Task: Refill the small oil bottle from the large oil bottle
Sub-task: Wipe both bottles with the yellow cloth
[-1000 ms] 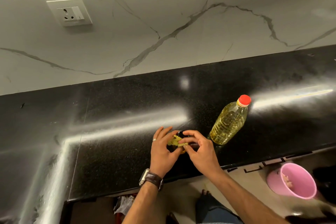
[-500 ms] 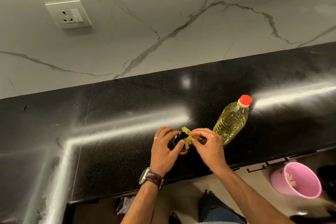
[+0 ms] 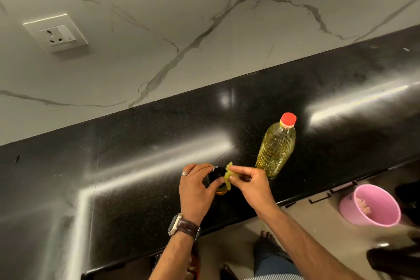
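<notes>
The small oil bottle (image 3: 217, 179) is dark, with a little amber oil showing at its base, and stands near the front edge of the black counter (image 3: 145, 157). My left hand (image 3: 195, 188) grips it around the neck. My right hand (image 3: 247, 180) pinches a crumpled yellow-green strip (image 3: 228, 176), like a seal or tape, right beside the bottle's mouth. The large oil bottle (image 3: 276, 150), clear with yellow oil and a red cap, stands upright just right of my hands, untouched.
A pink bucket (image 3: 372, 209) sits on the floor at the lower right, below the counter edge. A white wall socket (image 3: 55, 33) is on the marble backsplash at the upper left. My bare foot (image 3: 268, 237) shows on the floor.
My right hand has pulled the yellow-green strip up and rightward off the small bottle's top, exposing its dark mouth. My left hand keeps holding the bottle. The large bottle has not moved.
</notes>
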The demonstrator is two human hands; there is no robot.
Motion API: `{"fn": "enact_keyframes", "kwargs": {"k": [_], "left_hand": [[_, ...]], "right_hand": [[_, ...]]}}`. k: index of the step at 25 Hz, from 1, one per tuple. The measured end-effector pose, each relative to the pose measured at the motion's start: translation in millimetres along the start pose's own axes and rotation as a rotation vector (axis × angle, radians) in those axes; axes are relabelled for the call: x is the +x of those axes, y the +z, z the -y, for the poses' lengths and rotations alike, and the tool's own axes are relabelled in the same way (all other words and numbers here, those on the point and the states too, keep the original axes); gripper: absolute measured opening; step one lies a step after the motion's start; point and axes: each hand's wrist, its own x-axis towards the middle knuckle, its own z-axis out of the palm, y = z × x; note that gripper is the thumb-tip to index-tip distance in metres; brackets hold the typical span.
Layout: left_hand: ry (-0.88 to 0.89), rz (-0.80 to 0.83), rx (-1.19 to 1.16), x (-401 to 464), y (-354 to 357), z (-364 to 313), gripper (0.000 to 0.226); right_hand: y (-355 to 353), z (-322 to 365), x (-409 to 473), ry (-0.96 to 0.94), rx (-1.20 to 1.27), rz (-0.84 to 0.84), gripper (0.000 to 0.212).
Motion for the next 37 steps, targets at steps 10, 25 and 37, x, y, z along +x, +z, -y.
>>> {"fn": "enact_keyframes", "kwargs": {"k": [10,25,37], "left_hand": [[0.0,0.019,0.048,0.1,1.8,3.9,0.035],[-0.012,0.013,0.036,-3.3,1.6,5.2,0.035],[-0.001,0.008,0.024,-6.6,5.4,13.2,0.038]], "right_hand": [[19.4,1.4,9.8,-0.135,-0.139,-0.187,0.023],[33.4,85.0,86.6,-0.271,-1.118,0.589,0.028],[23.9,-11.7,-24.2,0.361,0.183,-0.134,0.02]]}}
